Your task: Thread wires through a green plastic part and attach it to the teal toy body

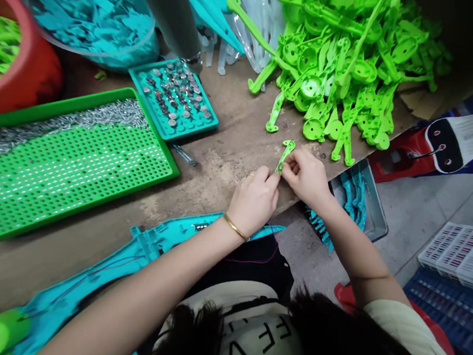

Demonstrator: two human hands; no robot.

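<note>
My left hand (pixel 255 197) is closed around the lower end of a small lime-green plastic part (pixel 285 150), whose hooked tip points away from me over the table edge. At the same part, my right hand (pixel 305 177) has its thumb and fingers pinched together near its middle; whether it holds the part or some small piece there is too small to make out. Below my left wrist lies a long turquoise plastic shell (pixel 147 244) across my lap, with a thin dark red wire and a small metal spring on it.
A heap of lime-green parts (pixel 315 84) fills the back right. Left stand a green perforated tray (pixel 69 181) of metal screws, a turquoise tray (pixel 182 128) of round metal pieces, a clear tub (pixel 105 57) and a red tub (pixel 39 69). A grey post (pixel 165 10) rises behind them.
</note>
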